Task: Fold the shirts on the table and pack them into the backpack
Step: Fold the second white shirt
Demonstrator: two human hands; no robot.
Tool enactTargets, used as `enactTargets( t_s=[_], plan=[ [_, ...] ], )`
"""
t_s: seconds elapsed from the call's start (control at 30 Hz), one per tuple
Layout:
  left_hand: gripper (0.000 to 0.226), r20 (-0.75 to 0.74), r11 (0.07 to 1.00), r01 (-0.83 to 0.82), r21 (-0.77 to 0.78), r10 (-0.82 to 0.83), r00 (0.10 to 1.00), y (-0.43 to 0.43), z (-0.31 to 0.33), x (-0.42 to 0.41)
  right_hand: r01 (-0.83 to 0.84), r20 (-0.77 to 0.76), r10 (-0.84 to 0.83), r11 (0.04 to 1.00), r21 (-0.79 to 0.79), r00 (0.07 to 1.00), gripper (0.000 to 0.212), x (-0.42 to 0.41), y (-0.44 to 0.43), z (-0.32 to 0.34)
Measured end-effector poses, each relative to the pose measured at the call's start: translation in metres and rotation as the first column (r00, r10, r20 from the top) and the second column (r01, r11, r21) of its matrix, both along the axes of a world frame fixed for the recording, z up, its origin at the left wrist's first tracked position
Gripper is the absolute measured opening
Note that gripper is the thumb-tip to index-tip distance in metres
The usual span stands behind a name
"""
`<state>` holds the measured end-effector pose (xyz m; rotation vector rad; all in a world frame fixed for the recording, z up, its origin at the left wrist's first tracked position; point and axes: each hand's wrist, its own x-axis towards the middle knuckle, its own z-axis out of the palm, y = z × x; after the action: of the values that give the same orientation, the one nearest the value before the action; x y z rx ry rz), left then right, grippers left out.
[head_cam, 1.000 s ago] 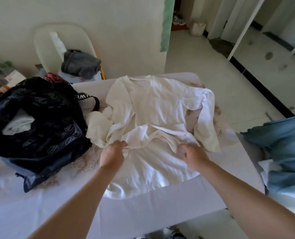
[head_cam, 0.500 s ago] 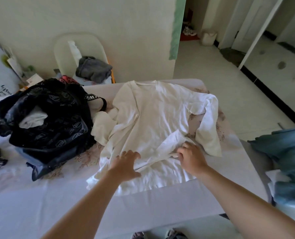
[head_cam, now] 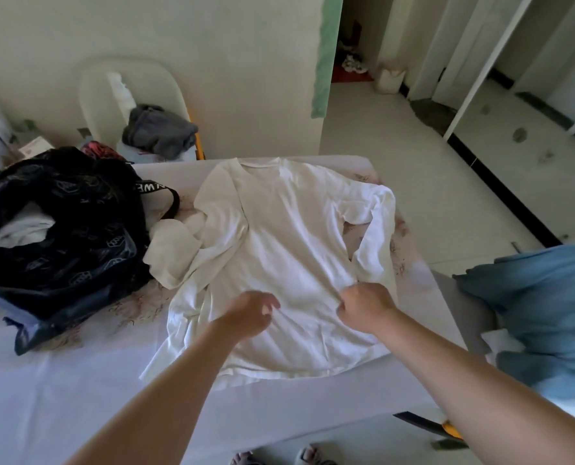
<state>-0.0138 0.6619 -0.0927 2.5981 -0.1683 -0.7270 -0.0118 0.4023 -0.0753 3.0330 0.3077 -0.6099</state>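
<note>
White shirt points away from me; my right fingers pinch its side, my left fingers hang loose.

On the table the shirt lies spread, collar far, hem near; the backpack sits to its left, just beside one sleeve, with a garment inside. The left hand and right hand are over the shirt's near half. Behind the table stands a chair bearing clothes; a cloth heap lies to the right.
</note>
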Motion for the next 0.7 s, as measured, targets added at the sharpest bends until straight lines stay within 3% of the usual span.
enactTargets(
  t_s=[0.03, 0.07, 0.13, 0.2, 0.3, 0.37, 0.5, 0.53, 0.63, 0.7],
  plan=[
    [0.045, 0.149, 0.99, 0.034, 0.138, -0.055, 0.987, 0.003, -0.004, 0.002, -0.039, 0.084, 0.029, 0.993, 0.116, 0.996, 0.017, 0.002, 0.008, -0.006],
    [0.064, 0.198, 0.965, 0.056, 0.256, -0.109, 0.974, 0.007, -0.008, 0.001, -0.066, 0.082, 0.051, 0.979, 0.193, 0.995, 0.02, 0.004, 0.016, -0.013],
    [0.088, 0.098, 0.931, 0.08, 0.356, -0.122, 0.988, 0.017, -0.015, 0.0, -0.105, -0.047, 0.115, 0.979, 0.172, 0.992, 0.051, 0.008, 0.029, -0.029],
    [0.083, 0.059, 0.932, 0.07, 0.356, -0.097, 0.994, 0.025, -0.025, -0.001, -0.087, -0.164, 0.099, 0.993, 0.08, 0.982, 0.086, 0.012, 0.034, -0.042],
    [0.04, 0.116, 0.942, 0.044, 0.333, -0.087, 0.989, 0.031, -0.029, 0.008, -0.041, -0.232, 0.059, 0.996, 0.08, 0.971, 0.099, 0.016, 0.028, -0.048],
    [0.015, 0.098, 0.947, 0.044, 0.318, -0.079, 0.992, 0.033, -0.029, 0.013, -0.073, -0.218, 0.087, 0.995, 0.075, 0.972, 0.092, 0.014, 0.021, -0.043],
    [0.015, -0.108, 0.942, 0.124, 0.313, -0.094, 0.99, 0.027, -0.016, 0.009, -0.123, -0.109, 0.142, 0.979, 0.162, 0.984, 0.025, 0.018, 0.004, -0.03],
    [0.018, -0.21, 0.934, 0.203, 0.294, -0.144, 0.967, 0.023, -0.008, 0.007, -0.1, -0.138, 0.123, 0.981, 0.164, 0.983, 0.022, 0.018, 0.002, -0.024],
    [0.027, -0.574, 0.911, 0.388, 0.142, -0.243, 0.782, 0.01, 0.009, -0.006, -0.035, -0.479, 0.067, 0.996, 0.076, 0.875, 0.023, 0.019, 0.005, -0.004],
    [0.021, -0.681, 0.928, 0.367, 0.064, -0.228, 0.696, 0.005, 0.013, -0.013, -0.071, -0.619, 0.067, 0.997, 0.019, 0.783, 0.022, 0.017, 0.012, 0.003]
  ],
)
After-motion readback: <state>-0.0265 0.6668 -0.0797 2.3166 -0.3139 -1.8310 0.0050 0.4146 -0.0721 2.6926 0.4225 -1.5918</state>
